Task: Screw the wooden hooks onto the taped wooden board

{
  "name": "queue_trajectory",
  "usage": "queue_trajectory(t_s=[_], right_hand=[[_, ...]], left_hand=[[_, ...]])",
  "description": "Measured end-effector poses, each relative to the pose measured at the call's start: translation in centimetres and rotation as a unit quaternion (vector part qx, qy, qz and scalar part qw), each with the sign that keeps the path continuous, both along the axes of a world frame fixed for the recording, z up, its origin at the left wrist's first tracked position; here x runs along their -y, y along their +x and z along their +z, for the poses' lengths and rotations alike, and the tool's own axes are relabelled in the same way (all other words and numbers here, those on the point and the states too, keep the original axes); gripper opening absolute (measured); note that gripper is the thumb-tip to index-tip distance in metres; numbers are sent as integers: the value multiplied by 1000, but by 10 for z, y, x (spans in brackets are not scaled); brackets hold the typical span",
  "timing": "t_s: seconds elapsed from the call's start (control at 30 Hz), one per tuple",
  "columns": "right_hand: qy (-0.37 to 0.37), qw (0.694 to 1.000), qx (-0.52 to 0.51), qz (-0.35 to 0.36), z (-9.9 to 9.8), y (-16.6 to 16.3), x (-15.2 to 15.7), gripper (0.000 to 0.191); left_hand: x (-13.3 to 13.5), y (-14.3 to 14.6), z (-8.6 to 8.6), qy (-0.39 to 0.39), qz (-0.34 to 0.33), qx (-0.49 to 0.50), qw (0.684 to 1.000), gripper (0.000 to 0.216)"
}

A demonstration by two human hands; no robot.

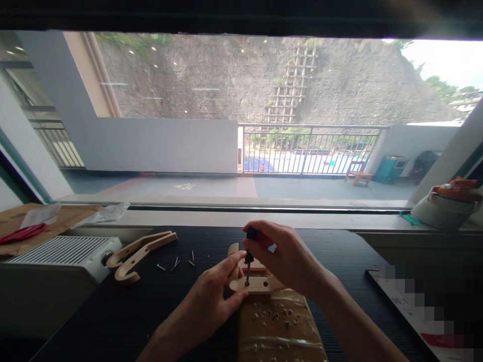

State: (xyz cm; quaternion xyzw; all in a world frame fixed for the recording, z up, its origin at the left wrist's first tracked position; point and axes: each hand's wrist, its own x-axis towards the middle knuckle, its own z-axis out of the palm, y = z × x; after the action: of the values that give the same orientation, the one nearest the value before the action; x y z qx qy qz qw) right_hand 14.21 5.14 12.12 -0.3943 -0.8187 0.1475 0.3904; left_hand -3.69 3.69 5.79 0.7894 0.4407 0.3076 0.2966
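My right hand (289, 254) is closed around the black handle of a screwdriver (248, 269), which stands nearly upright. Its tip meets a dark hole near the rounded end of a pale wooden piece (256, 285); a second hole shows to the right. Fingers of my left hand (213, 289) grip that wooden piece at its left end. Behind it are more wooden parts, partly covered by my hands. Underneath lies a brown, tape-wrapped block (279, 344), with several small metal fittings (277, 317) scattered on top.
Several loose screws (175, 264) lie on the black table (181, 311), left of my hands. Two curved wooden pieces (132, 261) rest near a white radiator (64, 251). A partly pixelated flat item (403, 306) lies at right; a pot (445, 206) stands on the sill.
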Motion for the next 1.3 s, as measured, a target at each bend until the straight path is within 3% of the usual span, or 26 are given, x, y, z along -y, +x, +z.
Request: queue_trajectory(t_s=[0.27, 0.5, 0.77, 1.2, 1.3], right_hand=[[-32, 997, 2, 69, 2, 0, 5, 31], [-7, 999, -13, -47, -5, 1, -7, 18], [-49, 998, 0, 46, 2, 7, -1, 29], [18, 997, 32, -71, -3, 1, -6, 22], [20, 999, 28, -39, 0, 3, -3, 22]], left_hand=[[1, 2, 5, 2, -7, 0, 1000, 50], [-2, -1, -6, 12, 10, 8, 1000, 57], [-2, -1, -3, 6, -2, 14, 1000, 58], [-3, 0, -4, 2, 4, 2, 1000, 58], [-3, 0, -4, 0, 0, 2, 1000, 58]])
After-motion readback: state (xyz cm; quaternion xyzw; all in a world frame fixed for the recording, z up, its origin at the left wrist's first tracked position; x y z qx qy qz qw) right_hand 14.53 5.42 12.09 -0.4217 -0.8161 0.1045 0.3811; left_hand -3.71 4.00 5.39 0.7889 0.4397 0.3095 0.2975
